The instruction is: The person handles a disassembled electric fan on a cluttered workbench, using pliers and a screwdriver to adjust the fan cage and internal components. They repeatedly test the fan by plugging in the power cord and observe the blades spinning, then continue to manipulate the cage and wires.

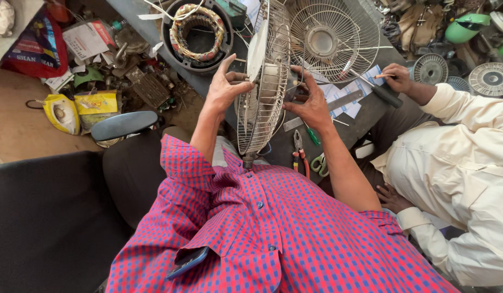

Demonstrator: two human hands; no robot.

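The left hand (224,89) has its fingers (236,82) spread and pressed around the wire fan guard (257,116), which stands on edge between both hands. The right hand (311,103) grips the guard's other face, fingers curled onto the wires. Just below the right hand, pliers (300,154) and green-handled scissors (319,163) lie on the dark table (365,111). Beyond the fingers stands a second fan grille (333,38), and farther left a wound motor stator (197,32). To the right, another person's hand (398,76) holds a screwdriver (379,89).
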